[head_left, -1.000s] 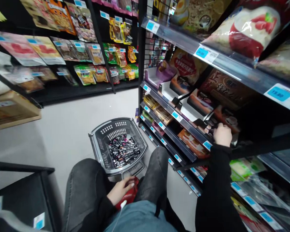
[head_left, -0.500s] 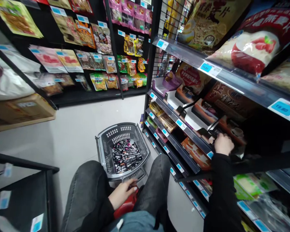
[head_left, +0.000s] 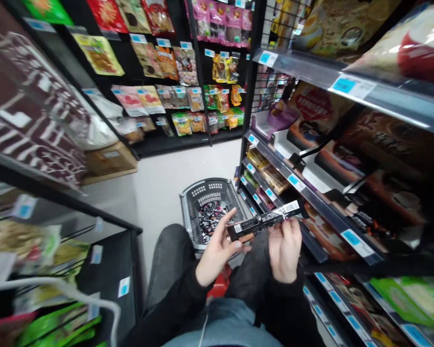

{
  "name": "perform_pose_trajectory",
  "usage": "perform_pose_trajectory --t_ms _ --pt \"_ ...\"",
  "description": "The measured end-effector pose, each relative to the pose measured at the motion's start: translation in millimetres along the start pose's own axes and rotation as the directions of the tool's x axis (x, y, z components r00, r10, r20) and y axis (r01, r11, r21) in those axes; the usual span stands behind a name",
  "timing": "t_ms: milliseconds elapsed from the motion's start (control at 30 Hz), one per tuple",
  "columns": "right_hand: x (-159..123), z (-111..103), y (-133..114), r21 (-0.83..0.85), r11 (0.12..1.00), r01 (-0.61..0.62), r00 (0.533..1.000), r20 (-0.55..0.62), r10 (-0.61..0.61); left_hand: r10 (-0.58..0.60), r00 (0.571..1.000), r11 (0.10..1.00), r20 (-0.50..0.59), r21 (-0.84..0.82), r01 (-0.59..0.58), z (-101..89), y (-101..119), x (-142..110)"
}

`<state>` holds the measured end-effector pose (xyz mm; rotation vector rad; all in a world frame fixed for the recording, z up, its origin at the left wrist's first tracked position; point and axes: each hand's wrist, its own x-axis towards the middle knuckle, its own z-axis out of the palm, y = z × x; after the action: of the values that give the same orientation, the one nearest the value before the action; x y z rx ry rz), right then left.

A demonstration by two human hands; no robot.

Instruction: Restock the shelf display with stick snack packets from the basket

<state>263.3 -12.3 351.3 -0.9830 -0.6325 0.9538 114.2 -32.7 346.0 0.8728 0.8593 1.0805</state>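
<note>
In the head view, several slim black stick packets [head_left: 264, 221] lie together as a small bundle above my right knee. My left hand [head_left: 217, 248] pinches their left end, with thumb below and fingers above. The other end rests in my right hand [head_left: 286, 246], its fingers curled up against the underside. Beneath and beyond my hands, a grey plastic basket [head_left: 217, 184] on the floor has many similar stick packets [head_left: 210, 214] heaped in it. Part of the basket's near side is hidden by my left hand.
To my right stands a shelf rack [head_left: 311, 190] with open display boxes and price tags. Hanging snack bags [head_left: 181, 96] line the back wall. A cardboard box [head_left: 110, 161] sits on the floor at left, and a black shelf [head_left: 108, 270] is close by my left leg.
My right hand has come out of the shelf box and now holds black stick packets before me. My left hand has risen from my lap onto them. The view has shifted left.
</note>
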Motion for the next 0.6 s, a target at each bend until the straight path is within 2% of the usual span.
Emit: perform_pose_trajectory --t_ms 67,133,233,333,400,467,533,600 --pt "-17 5 10 0.070 0.991 -0.113 0.993 0.042 0.110 -0.015 0.996 1.000 -0.089 0.022 0.017 0.3 7 -4" --pt "-24 0 14 0.072 0.983 -0.166 0.983 0.096 0.159 -0.036 0.986 0.997 -0.162 0.060 0.047 -6.0 11 -10" --pt "-21 -17 14 -0.028 0.989 -0.148 0.975 0.164 0.151 -0.049 0.982 0.989 -0.183 0.127 0.073 -18.4 17 -21" --pt "-14 -34 10 -0.167 0.983 -0.071 0.971 0.215 0.107 -0.019 0.989 0.960 -0.148 0.272 0.059 -25.7 24 -30" --pt "-13 -42 7 -0.239 0.971 -0.016 0.971 0.230 0.072 0.045 0.991 0.913 -0.125 0.407 0.010 -27.0 26 -33" --pt "-13 -46 5 -0.276 0.961 0.012 0.969 0.241 0.057 0.170 0.981 0.826 -0.096 0.556 -0.089 -26.5 27 -34" --pt "-16 -47 5 -0.264 0.965 -0.007 0.962 0.263 0.079 0.309 0.949 0.716 -0.060 0.672 -0.191 -25.6 27 -33" --pt "-18 -48 6 -0.217 0.976 -0.030 0.952 0.292 0.094 0.391 0.920 0.646 -0.035 0.722 -0.247 -25.6 27 -32"
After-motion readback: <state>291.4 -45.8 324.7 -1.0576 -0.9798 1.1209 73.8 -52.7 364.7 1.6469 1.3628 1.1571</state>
